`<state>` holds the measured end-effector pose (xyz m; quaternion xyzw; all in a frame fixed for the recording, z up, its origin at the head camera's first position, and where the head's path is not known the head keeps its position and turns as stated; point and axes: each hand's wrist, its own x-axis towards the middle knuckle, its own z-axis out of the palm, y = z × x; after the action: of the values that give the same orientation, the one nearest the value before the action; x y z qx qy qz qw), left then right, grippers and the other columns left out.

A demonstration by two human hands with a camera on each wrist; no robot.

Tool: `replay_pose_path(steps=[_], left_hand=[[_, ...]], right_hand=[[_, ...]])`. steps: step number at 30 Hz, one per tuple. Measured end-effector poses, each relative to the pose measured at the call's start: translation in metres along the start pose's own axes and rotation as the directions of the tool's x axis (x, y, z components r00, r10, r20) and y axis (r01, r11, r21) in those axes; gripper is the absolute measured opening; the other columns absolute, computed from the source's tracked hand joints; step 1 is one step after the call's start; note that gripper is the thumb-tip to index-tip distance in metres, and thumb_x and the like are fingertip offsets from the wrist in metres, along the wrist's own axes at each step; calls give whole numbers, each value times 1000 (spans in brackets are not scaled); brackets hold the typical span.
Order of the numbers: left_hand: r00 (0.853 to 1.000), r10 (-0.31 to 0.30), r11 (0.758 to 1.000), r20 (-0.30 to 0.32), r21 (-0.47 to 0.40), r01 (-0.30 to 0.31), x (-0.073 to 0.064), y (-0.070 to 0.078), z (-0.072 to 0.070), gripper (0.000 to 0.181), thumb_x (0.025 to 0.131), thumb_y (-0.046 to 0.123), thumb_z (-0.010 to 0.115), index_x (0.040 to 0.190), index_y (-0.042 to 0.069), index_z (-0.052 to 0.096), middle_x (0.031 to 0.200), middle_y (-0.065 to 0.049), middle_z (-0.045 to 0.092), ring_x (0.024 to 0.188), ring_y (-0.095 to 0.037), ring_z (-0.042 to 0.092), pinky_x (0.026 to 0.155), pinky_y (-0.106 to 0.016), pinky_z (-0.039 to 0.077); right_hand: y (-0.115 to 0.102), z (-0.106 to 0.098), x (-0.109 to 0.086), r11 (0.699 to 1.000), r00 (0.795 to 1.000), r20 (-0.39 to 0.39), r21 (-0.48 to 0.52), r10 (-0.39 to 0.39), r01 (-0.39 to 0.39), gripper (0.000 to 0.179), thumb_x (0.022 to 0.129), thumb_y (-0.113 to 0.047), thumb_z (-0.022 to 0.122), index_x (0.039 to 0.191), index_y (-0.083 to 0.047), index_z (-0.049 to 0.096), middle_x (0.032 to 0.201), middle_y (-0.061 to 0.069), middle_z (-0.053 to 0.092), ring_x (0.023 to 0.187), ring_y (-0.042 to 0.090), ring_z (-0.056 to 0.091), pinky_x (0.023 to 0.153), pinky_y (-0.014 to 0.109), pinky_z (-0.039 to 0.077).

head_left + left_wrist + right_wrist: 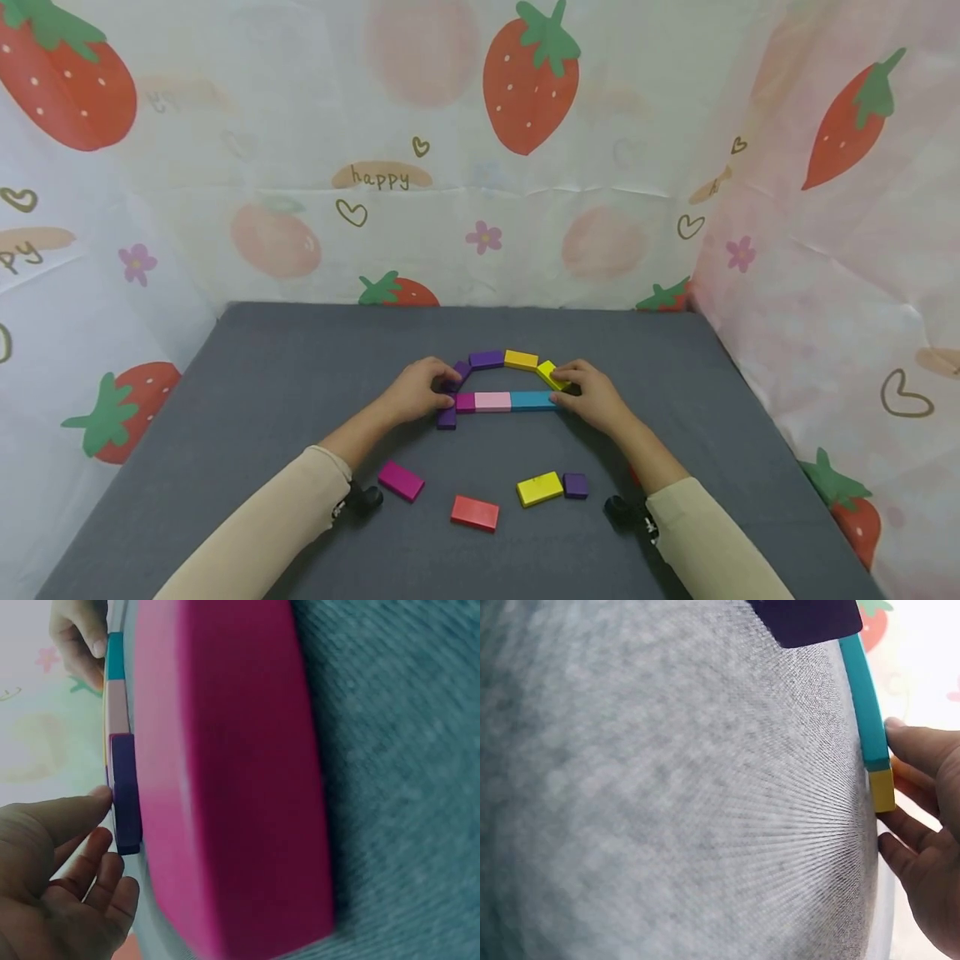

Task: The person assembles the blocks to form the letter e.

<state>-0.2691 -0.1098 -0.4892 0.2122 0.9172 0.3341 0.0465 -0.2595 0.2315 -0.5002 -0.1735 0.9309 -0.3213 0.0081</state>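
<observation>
Flat coloured blocks form an arch over a straight row. Left to right, the arch has a purple block (460,374), another purple block (486,359), an orange block (521,359) and a yellow block (547,371). In the row below lie a magenta block (466,402), a pink block (492,402) and a blue block (529,402). My left hand (412,390) is at the left end, its thumb touching a lower purple block (125,791). At the right end, my right hand (592,393) touches the blue block with its thumb, other fingers by the yellow one. Far fingertips are partly hidden.
Nearer on the grey table (315,350) lie a loose magenta block (401,481), a red block (475,513), a second yellow block (539,489) and a small purple block (575,486). Strawberry-printed cloth (450,233) surrounds the back and sides.
</observation>
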Motion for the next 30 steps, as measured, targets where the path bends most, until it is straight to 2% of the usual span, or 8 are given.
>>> replay_pose_path(steps=[10, 23, 30], left_hand=[[1000, -18, 1000, 21, 19, 17, -1, 4, -1, 32, 88, 9, 80, 119, 5, 74, 127, -14, 65, 125, -33, 57, 110, -51, 40], [999, -1, 999, 53, 33, -1, -1, -4, 3, 32, 89, 12, 79, 121, 7, 75, 124, -10, 62, 122, -31, 56, 108, -50, 42], [998, 1, 999, 56, 36, -3, -1, -2, 0, 33, 90, 12, 79, 122, 6, 74, 125, -11, 62, 122, -32, 56, 108, -49, 43]], right_hand=[[-1, -1, 2, 1000, 1000, 19, -23, 12, -11, 45, 95, -21, 76, 135, -4, 66, 136, 15, 58, 120, 34, 59, 100, 52, 50], [-5, -4, 3, 998, 999, 34, -67, 16, -13, 46, 94, -23, 76, 134, -3, 66, 138, 17, 57, 123, 37, 57, 102, 54, 49], [-7, -5, 6, 996, 1000, 20, -86, 20, -18, 47, 94, -26, 76, 135, -5, 66, 138, 16, 58, 125, 35, 57, 104, 53, 48]])
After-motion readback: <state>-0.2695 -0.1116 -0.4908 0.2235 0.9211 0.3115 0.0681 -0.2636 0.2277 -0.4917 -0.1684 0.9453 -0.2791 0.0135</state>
